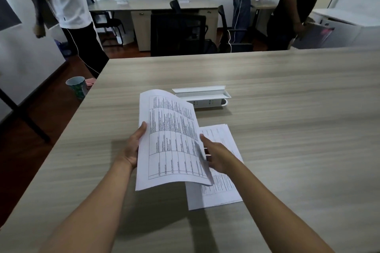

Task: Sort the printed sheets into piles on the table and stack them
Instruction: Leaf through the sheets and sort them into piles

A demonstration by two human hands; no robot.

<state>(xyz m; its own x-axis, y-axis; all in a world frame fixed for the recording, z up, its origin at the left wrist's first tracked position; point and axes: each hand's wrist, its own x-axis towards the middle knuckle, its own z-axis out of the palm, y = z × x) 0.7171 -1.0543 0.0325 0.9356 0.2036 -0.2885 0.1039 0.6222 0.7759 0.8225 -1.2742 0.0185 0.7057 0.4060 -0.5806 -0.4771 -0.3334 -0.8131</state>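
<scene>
A bundle of printed sheets (168,139) with a table of text is held up above the wooden table (287,109). My left hand (131,148) grips its left edge, thumb on top. My right hand (216,154) pinches the right edge of the bundle, where a sheet curls up. Under and to the right lies a flat pile of printed sheets (222,189) on the table, partly hidden by the held bundle and my right hand.
A white open socket box (202,96) sits in the table just beyond the papers. A patterned cup (77,86) stands on the floor past the table's left edge. Three people stand at the far side among desks and black chairs.
</scene>
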